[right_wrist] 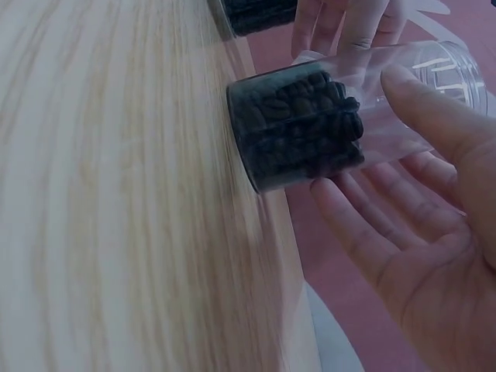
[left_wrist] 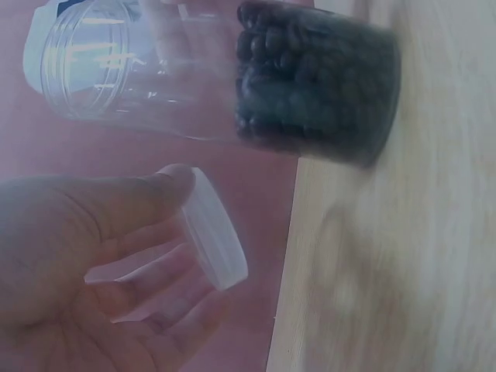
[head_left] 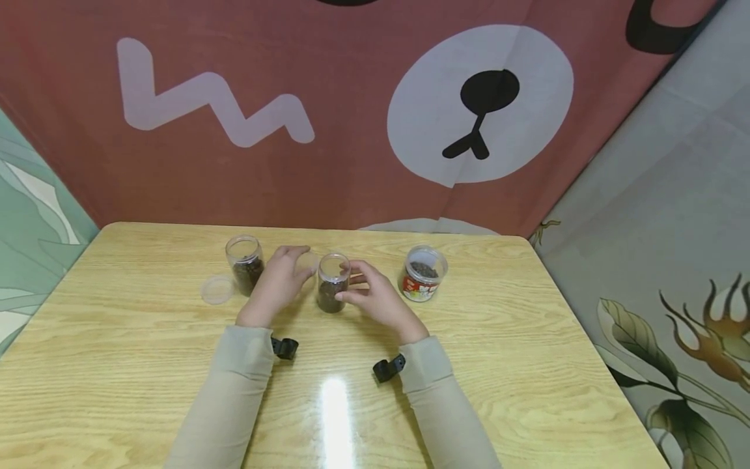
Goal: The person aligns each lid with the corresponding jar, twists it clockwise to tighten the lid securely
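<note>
My left hand (head_left: 274,283) pinches a translucent white lid (left_wrist: 215,236) between thumb and fingers, above the table and to the left of a clear jar (head_left: 331,298). That jar is partly filled with dark beans and its mouth is uncovered. My right hand (head_left: 381,296) grips it from the right, with the thumb and fingers on opposite sides of its wall (right_wrist: 387,101). In the right wrist view the jar's base is close to the table. A second clear jar (head_left: 247,273) of dark beans stands uncovered left of my left hand, with a round lid (head_left: 217,290) lying beside it.
To the right of my right hand stands an uncovered tub (head_left: 419,285) with a red label and dark contents. The wooden table (head_left: 498,391) ends at the back against a red-brown printed cloth (head_left: 346,169). Each wrist wears a small black camera.
</note>
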`<state>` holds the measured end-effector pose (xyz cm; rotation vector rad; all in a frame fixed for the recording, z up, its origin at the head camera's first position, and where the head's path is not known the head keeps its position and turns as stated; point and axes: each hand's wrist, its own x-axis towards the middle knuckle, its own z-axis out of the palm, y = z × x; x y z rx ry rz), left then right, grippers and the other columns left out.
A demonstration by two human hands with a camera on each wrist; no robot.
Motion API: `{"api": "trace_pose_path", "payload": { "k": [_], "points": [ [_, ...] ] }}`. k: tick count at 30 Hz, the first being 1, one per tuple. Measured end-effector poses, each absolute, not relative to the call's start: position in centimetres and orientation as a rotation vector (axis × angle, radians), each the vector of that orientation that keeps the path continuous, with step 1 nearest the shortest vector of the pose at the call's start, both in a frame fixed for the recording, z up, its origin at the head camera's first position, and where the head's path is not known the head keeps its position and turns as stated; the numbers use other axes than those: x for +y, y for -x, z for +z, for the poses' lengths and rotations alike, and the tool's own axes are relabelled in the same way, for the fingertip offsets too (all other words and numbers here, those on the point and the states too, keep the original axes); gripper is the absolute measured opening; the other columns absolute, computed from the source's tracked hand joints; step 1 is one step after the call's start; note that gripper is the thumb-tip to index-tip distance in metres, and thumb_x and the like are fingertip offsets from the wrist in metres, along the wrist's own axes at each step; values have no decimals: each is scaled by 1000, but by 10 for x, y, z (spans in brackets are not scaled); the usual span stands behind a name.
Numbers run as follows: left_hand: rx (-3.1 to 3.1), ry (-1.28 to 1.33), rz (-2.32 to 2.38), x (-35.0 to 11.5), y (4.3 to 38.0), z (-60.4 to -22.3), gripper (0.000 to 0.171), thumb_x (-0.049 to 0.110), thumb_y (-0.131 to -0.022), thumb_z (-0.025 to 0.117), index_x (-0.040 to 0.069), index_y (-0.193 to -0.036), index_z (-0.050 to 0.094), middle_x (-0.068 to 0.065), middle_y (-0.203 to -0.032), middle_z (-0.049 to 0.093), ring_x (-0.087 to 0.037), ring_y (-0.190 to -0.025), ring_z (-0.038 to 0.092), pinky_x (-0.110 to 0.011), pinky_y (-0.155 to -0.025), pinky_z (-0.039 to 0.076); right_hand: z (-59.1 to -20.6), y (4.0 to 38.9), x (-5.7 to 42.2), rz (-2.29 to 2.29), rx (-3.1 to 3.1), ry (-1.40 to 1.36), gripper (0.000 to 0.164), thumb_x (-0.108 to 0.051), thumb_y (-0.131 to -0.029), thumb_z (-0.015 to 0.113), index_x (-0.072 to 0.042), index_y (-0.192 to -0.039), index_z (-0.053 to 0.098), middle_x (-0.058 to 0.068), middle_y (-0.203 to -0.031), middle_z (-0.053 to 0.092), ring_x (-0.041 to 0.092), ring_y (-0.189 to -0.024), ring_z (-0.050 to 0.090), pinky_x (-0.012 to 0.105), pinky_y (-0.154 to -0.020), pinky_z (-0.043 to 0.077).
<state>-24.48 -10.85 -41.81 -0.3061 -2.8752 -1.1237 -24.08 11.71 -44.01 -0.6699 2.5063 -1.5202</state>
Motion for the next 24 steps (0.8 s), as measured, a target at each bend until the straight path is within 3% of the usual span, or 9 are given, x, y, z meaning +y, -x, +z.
{"api": "trace_pose_path", "payload": {
  "k": [7,12,24],
  "points": [
    [-2741,250,-1410,-112,247,-420,56,26,-105,59,1,-152,42,-28,-147,40,-43,-128,50,-54,-101,50,-439,241,118,-1530,2482,670,58,-15,-90,79,-9,-142,53,9,-141,56,31,-120,61,36,-97,55],
    [-2590,260,-1597,-113,246,-417,60,34,-104,60,5,-153,43,-24,-150,39,-40,-131,49,-51,-106,48,-439,241,118,-1571,2437,659,58,-11,-90,80,-6,-141,53,10,-139,56,30,-119,61,32,-97,54],
    [-2241,326,-1947,-114,243,-411,47,27,-99,69,9,-140,55,-6,-140,53,-24,-123,55,-43,-105,49,-440,241,118,-1635,2375,622,56,-11,-89,80,-4,-138,55,11,-133,58,32,-119,60,34,-98,54]
  ]
}}
